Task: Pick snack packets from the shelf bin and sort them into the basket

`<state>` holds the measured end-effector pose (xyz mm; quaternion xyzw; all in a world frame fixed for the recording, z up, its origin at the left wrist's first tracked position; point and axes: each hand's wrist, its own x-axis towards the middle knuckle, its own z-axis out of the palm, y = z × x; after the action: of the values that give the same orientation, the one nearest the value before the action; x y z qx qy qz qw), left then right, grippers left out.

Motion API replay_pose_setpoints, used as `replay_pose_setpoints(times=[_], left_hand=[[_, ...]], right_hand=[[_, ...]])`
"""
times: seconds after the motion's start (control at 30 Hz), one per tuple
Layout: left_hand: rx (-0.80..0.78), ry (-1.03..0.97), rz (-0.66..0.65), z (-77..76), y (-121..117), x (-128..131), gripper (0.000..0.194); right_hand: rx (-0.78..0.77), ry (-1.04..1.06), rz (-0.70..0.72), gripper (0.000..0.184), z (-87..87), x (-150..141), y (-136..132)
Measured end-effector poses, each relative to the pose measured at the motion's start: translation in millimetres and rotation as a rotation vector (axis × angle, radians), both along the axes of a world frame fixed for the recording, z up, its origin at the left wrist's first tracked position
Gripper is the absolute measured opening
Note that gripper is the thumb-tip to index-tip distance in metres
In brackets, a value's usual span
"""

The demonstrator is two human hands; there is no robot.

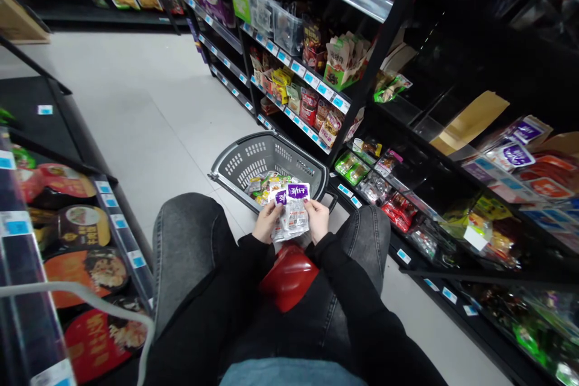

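Observation:
Two snack packets with white and purple tops are spread side by side above my lap. My left hand [266, 221] pinches the left snack packet [280, 217] by its edge. The right snack packet [297, 206] overlaps it, and my right hand [317, 218] grips that one's right edge. Just beyond my hands, a grey shopping basket [235, 178] stands on the floor, with several colourful small packets [266, 186] inside. A glossy red object [291, 277] shows between my thighs below the packets; its kind is unclear.
A black shelf rack [307, 75] with boxed and bagged snacks stands ahead. To the right, another rack [407, 193] holds trays of packets, including similar white and purple packets [511, 154]. Instant meal bowls [85, 226] line the left shelf. A white cable [90, 295] crosses lower left.

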<state>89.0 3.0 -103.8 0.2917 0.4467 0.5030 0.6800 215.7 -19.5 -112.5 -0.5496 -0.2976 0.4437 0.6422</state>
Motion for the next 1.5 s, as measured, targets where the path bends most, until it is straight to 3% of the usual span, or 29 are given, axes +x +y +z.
replay_pose_setpoints(times=[0.1,0.27,0.33,0.47,0.6,0.93,1.1,1.23,1.3,1.37,1.5], left_hand=[[-0.053,-0.068,0.051,-1.3,2.3,-1.2,0.055],[-0.183,-0.195,0.07,2.3,5.6,-5.1,0.042],[-0.215,-0.229,0.051,2.8,5.8,-6.0,0.036],[-0.2,-0.276,0.024,1.4,3.7,-3.9,0.037],[-0.142,-0.291,-0.006,1.0,1.0,-0.4,0.041],[-0.09,-0.116,-0.005,1.6,2.4,-2.3,0.062],[-0.07,-0.042,0.0,1.8,0.0,2.7,0.061],[0.006,0.03,-0.084,5.2,-1.8,3.4,0.05],[0.042,0.087,-0.071,7.3,-2.0,1.9,0.048],[0.072,0.13,-0.042,9.0,-1.7,-0.4,0.046],[0.066,0.105,-0.059,10.0,0.0,-5.1,0.05]], right_hand=[[-0.007,-0.003,-0.064,0.034,-5.3,5.0,3.3],[-0.1,0.056,-0.297,0.034,-14.2,27.8,12.0],[-0.133,-0.046,-0.317,0.034,-13.2,34.4,12.1],[-0.133,-0.475,-0.187,0.032,-3.6,27.8,3.9],[-0.108,-0.617,-0.015,0.028,3.4,8.3,-4.6],[-0.09,-0.639,0.157,0.031,-4.4,3.2,-3.3],[-0.051,-0.57,0.005,0.028,4.6,9.6,-1.0],[0.062,-0.463,0.191,0.032,4.6,4.7,-2.1],[0.057,-0.417,0.214,0.035,1.8,2.9,-0.9],[0.061,-0.305,0.163,0.034,-1.4,5.8,2.4],[-0.055,-0.188,-0.116,0.023,-4.7,25.6,9.6]])
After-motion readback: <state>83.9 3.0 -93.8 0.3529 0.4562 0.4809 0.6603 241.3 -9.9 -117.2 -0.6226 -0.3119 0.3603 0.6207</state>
